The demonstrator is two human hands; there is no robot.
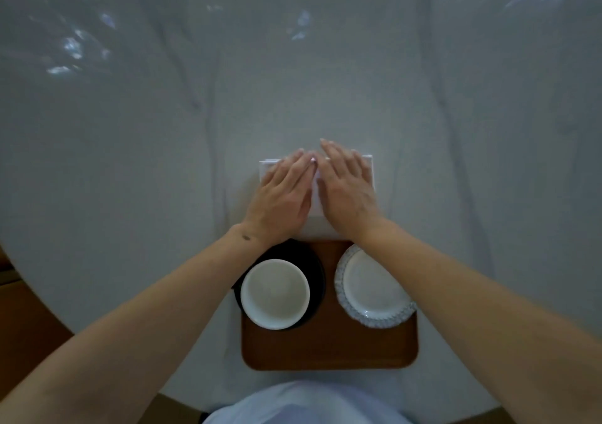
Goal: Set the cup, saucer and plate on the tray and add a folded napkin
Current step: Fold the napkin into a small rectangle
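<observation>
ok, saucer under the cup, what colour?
Black saucer, under the white cup; head view.

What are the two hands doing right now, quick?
Left hand: open, fingers flat, pressing the white folded napkin on the table.
Right hand: open, flat on the same napkin.

Dim, cool, grey-blue overall. Patchy bright glints along the far table (130, 114) at upper left and upper right, smeared and soft. Strong wide-angle bend: table edges curved, forearms stretched large toward the lower corners. Soft shadow under both hands on the napkin (314, 197). Mild blur throughout, fingertips slightly smeared. Sharpest near the centre, around the cup (274, 293) and plate (374, 288). Corners dark.
</observation>
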